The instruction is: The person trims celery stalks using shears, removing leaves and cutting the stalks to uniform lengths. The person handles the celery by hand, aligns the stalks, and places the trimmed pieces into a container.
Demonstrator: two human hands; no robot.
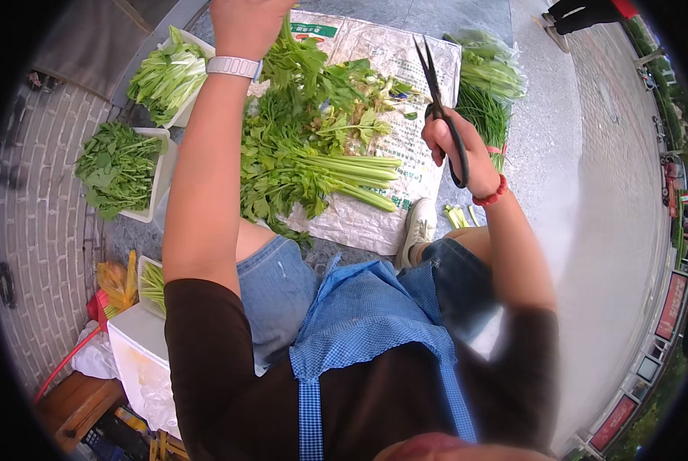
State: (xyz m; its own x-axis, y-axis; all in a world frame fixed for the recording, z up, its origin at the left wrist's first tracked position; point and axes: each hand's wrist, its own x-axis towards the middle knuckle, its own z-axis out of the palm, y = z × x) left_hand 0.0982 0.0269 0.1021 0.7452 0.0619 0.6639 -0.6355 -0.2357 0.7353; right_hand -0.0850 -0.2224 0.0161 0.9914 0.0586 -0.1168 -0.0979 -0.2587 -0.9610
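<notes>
My right hand [459,150] holds black-handled scissors [436,86], their blades pointing away from me and slightly parted. At the top edge, my left hand [250,26] is partly cut off by the frame; leafy celery [289,57] hangs just below and beside it, and its fingers are mostly hidden. Celery stalks with leaves [355,173] lie on a white woven sack [372,230] before me. Behind them on the sack are a heap of leafy greens [286,118] and trimmed, rooty scraps [378,92].
On the left stand white baskets of leafy greens [119,167] and pale-stemmed greens [168,75]. Bagged green vegetables [488,66] and a tied bundle of thin green stalks [482,115] lie right of the sack. My shoe [421,225] touches the sack's near edge. A person's legs [580,17] show at upper right.
</notes>
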